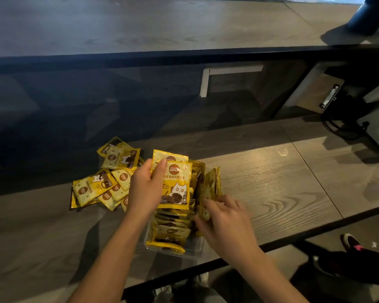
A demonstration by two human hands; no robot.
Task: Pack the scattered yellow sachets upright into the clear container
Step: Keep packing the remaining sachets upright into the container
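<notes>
Sachets lie in a loose yellow heap on the grey wood-grain desk, left of centre in the frame, overlapping one another flat and at all angles. Just right of that heap, low in the middle of the frame, sits the clear container, already filled with a row of sachets standing on edge; its near end still shows a bit of bare plastic.

The left hand pinches a held sachet by its left edge, thumb across the upper corner, keeping it upright above the packed row with its cat picture facing the viewer. A second sachet peeps out directly behind it.

The right hand is at the container's right side, its fingers curled around a small bunch of upright sachets that lean outward over the rim.

In the upper right of the frame a clipboard hangs against the dark panel behind the desk. At the lower right, below the desk's edge, a shoe shows on the floor.
</notes>
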